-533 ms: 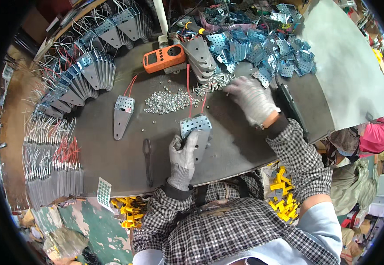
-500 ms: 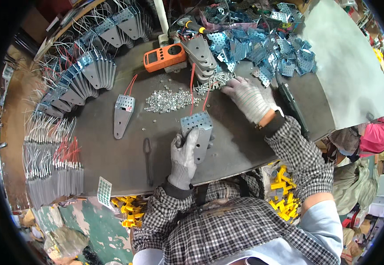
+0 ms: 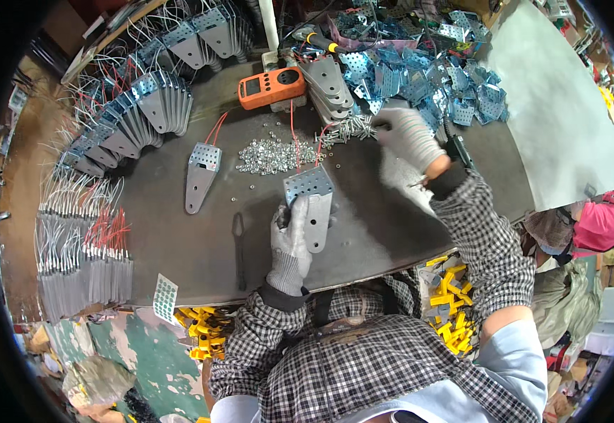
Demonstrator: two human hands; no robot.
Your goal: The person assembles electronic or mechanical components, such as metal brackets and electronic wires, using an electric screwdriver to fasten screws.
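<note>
My hands are well apart. My left hand (image 3: 290,236) is clamped on a part (image 3: 315,218), grey and tapered, its holed blue end pointing away from me and its tip toward me; red wires (image 3: 295,134) run off that end. My right hand (image 3: 407,141) is blurred beside the screws (image 3: 353,130), and I can't tell if its fingers hold anything. Any lettering on the orange meter (image 3: 273,87) is too small for me to read; the white card (image 3: 165,298) with rows of green dots sticks out past the bench's front edge. Between my hands I have a bare stretch of dark bench (image 3: 377,233), and another on my left, around the wrench (image 3: 239,254) and a second part (image 3: 199,183). Nuts (image 3: 268,156) and a heap of blue brackets (image 3: 405,77) bound the room at the far side.
</note>
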